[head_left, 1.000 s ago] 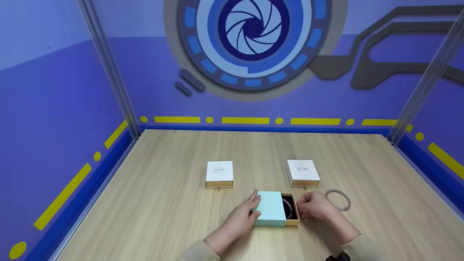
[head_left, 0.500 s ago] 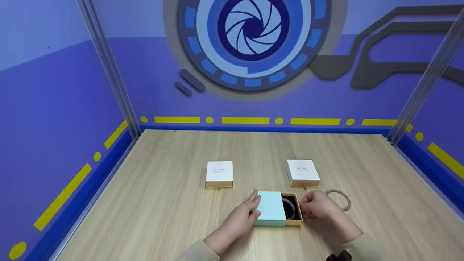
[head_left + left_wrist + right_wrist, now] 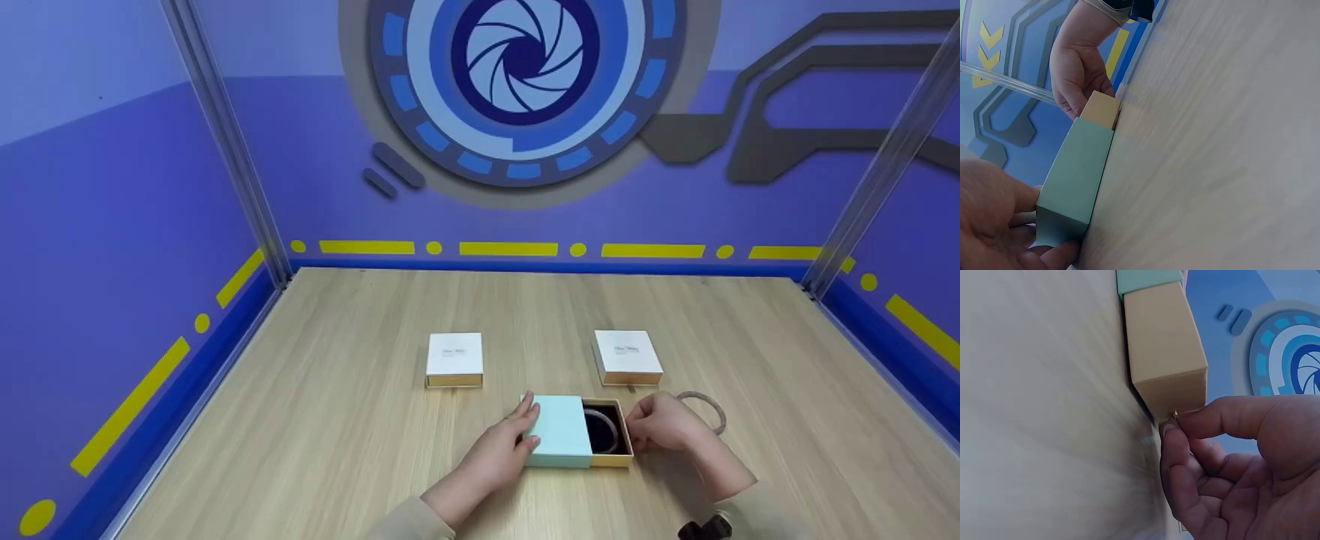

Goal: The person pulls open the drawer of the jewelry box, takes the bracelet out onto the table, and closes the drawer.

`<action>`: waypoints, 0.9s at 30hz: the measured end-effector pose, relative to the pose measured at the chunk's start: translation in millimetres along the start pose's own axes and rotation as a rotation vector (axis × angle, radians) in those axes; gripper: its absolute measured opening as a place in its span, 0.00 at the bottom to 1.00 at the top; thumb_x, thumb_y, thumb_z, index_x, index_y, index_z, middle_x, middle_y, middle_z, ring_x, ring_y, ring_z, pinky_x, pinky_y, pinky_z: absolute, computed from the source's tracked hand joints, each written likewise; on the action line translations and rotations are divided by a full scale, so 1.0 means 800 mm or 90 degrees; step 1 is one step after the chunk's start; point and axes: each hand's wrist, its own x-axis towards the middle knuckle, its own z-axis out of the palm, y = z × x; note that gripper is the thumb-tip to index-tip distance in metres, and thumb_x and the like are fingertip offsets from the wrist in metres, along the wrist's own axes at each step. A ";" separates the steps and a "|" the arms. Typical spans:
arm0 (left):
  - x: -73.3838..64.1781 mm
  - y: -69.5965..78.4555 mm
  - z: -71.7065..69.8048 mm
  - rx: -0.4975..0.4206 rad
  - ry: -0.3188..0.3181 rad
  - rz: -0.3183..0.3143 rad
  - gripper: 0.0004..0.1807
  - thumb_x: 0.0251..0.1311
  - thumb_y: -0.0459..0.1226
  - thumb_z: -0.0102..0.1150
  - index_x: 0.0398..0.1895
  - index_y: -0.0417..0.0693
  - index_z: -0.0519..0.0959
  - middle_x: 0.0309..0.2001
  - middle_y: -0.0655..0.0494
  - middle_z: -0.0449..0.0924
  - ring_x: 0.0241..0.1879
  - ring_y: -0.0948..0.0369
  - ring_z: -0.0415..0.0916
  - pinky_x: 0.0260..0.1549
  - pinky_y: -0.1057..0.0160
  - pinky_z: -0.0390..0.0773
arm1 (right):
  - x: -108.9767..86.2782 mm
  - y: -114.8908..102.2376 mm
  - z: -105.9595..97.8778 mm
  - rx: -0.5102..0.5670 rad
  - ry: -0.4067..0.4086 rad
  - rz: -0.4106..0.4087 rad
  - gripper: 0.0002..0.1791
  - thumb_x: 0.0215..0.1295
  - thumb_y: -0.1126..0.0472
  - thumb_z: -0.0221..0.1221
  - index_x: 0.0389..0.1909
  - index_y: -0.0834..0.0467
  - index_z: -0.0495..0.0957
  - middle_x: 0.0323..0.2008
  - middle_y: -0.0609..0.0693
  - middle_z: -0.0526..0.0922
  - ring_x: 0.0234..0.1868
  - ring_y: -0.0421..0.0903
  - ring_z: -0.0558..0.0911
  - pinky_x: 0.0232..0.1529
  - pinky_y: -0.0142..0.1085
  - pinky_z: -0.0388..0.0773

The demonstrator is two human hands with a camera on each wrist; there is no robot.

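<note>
In the head view a mint-green box sleeve lies on the table with its tan drawer slid partly out to the right. A bangle rests on the drawer's dark lining, its left part hidden under the sleeve. My left hand holds the sleeve's left end, fingers and thumb bent around it in the left wrist view. At the drawer's right end my right hand pinches a small pull tab between thumb and forefinger. Beyond that hand lies a second bangle, partly covered by it.
Two white boxes with printed lids stand farther back, a left white box and a right white box. Blue printed panels enclose the wooden table at the back and sides.
The right hand has moved slightly right, drawing the drawer farther out of the sleeve. More of the bangle inside now shows. The left hand and sleeve have stayed in place.
</note>
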 end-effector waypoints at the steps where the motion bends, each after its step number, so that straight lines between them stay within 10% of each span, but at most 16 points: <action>1: 0.000 0.000 0.000 0.000 0.001 0.000 0.30 0.76 0.39 0.52 0.78 0.40 0.62 0.83 0.49 0.50 0.81 0.49 0.52 0.78 0.44 0.58 | 0.000 0.000 -0.001 0.001 0.000 0.001 0.06 0.56 0.74 0.56 0.26 0.69 0.82 0.17 0.42 0.76 0.21 0.37 0.74 0.22 0.25 0.70; 27: 0.000 -0.002 0.001 0.000 0.001 0.007 0.29 0.77 0.37 0.52 0.78 0.39 0.62 0.83 0.47 0.50 0.81 0.49 0.52 0.77 0.45 0.58 | -0.004 0.004 -0.014 -0.055 0.022 0.021 0.07 0.50 0.73 0.55 0.19 0.62 0.79 0.14 0.40 0.73 0.19 0.36 0.69 0.20 0.25 0.63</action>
